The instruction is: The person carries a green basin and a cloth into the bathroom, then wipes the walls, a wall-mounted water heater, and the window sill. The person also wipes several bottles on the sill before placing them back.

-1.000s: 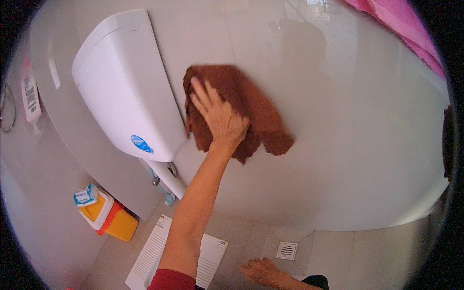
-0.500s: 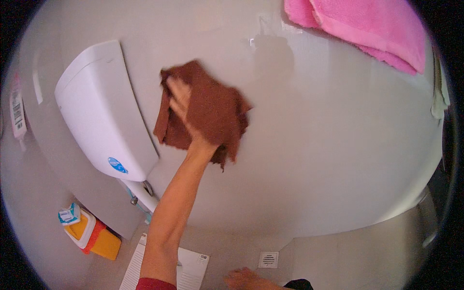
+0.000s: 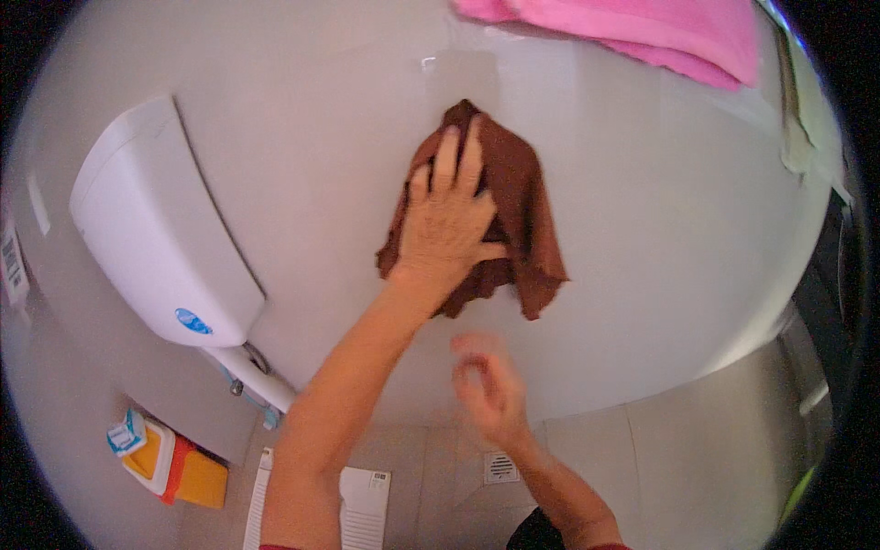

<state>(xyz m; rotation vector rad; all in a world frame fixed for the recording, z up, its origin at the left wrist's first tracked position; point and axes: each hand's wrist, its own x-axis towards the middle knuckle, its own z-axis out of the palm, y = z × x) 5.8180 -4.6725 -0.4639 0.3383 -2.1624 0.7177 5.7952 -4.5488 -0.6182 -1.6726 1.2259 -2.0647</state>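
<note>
My left hand [image 3: 445,220] lies spread over a brown cloth [image 3: 522,206], pressing it against the pale grey wall [image 3: 321,229]. The back of that hand faces me, and its thumb points out to the right. Loose folds of the cloth hang below and to the right of the fingers. Below the cloth is my right hand [image 3: 490,385], apart from it and from the wall as far as I can see. Its fingers look curled and are smeared by motion; no object shows in it.
A white toilet cistern [image 3: 160,229] with its pipe [image 3: 252,380] juts from the wall at left. A pink towel [image 3: 642,32] hangs at upper right. On the floor are a yellow and red bin [image 3: 188,467], a white squat pan [image 3: 367,509] and a drain grate [image 3: 500,467].
My left hand has moved right along the wall with the cloth, which has folded differently. My right hand has risen from the lower edge toward the cloth. The view has shifted slightly right.
</note>
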